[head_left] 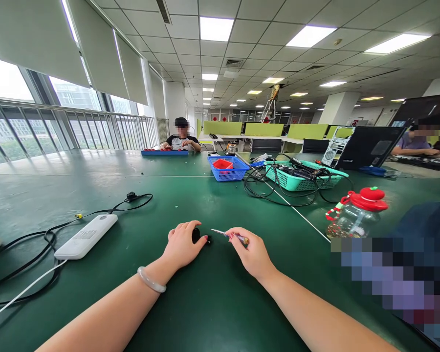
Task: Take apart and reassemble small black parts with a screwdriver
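Observation:
My left hand (pixel 183 244) is closed around a small black object (pixel 196 236) resting on the green table (pixel 212 303). Its exact kind is hidden by the fingers. In my right hand (pixel 251 252) is a small screwdriver (pixel 245 240), pinched by its handle between thumb and fingers. The thin metal shaft points left, toward the black object, and its tip stays a short gap away from it. A pale bangle (pixel 151 280) circles my left wrist.
A white power strip (pixel 86 237) with black cables lies at left. Ahead stand a blue basket (pixel 229 174) and a teal basket (pixel 297 184) with tangled cables. At right are a red-lidded glass jar (pixel 355 220) and a blurred person. Another person (pixel 181 139) sits across the table.

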A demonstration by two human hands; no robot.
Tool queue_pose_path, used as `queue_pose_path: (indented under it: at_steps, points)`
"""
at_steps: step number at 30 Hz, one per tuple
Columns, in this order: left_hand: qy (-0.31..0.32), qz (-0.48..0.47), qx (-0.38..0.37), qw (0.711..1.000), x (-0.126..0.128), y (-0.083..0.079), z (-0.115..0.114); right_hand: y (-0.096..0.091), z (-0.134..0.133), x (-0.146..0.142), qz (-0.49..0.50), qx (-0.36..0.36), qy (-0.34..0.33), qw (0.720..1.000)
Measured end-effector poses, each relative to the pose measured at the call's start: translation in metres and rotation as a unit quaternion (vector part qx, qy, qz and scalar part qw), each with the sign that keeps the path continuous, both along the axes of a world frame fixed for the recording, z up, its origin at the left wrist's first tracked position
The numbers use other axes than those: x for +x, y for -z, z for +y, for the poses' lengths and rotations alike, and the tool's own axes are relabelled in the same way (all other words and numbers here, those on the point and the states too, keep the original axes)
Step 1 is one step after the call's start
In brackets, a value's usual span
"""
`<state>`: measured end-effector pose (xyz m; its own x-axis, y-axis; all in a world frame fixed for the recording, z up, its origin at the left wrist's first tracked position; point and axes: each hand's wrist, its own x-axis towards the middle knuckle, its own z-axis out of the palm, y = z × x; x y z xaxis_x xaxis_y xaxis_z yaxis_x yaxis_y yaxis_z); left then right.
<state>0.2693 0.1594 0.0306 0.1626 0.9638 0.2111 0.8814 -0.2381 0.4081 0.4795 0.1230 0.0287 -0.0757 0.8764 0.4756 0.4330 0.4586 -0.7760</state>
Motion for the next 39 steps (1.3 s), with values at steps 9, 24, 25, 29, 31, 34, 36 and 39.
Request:
queue_pose_path:
  at_steps: [9, 24, 25, 29, 31, 34, 36, 39]
  points:
    - [0.103, 0.033, -0.029, 0.994, 0.002, -0.001, -0.004, 0.006, 0.009, 0.007, 0.023, 0.062, 0.075, 0.995]
    - [0.038, 0.118, 0.019, 0.992, 0.003, -0.003, -0.036, 0.014, 0.019, -0.002, -0.153, 0.111, 0.151, 0.97]
    - [0.04, 0.12, 0.016, 0.992, -0.001, -0.004, -0.042, 0.014, 0.018, -0.002, -0.159, 0.112, 0.156, 0.968]
    - [0.036, 0.12, -0.004, 0.992, -0.031, -0.009, -0.075, 0.014, 0.017, 0.0, -0.142, 0.099, 0.185, 0.967]
    - [0.014, 0.132, -0.017, 0.991, -0.054, -0.011, -0.091, 0.015, 0.017, 0.003, -0.122, 0.09, 0.196, 0.969]
    - [-0.053, 0.171, -0.034, 0.983, -0.094, -0.015, -0.108, 0.015, 0.016, 0.005, -0.105, 0.078, 0.204, 0.97]
    - [-0.095, 0.187, -0.047, 0.977, -0.124, -0.016, -0.114, 0.014, 0.015, 0.005, -0.105, 0.072, 0.197, 0.972]
    - [-0.153, 0.202, -0.031, 0.967, -0.164, -0.018, -0.116, 0.013, 0.014, 0.005, -0.111, 0.067, 0.186, 0.974]
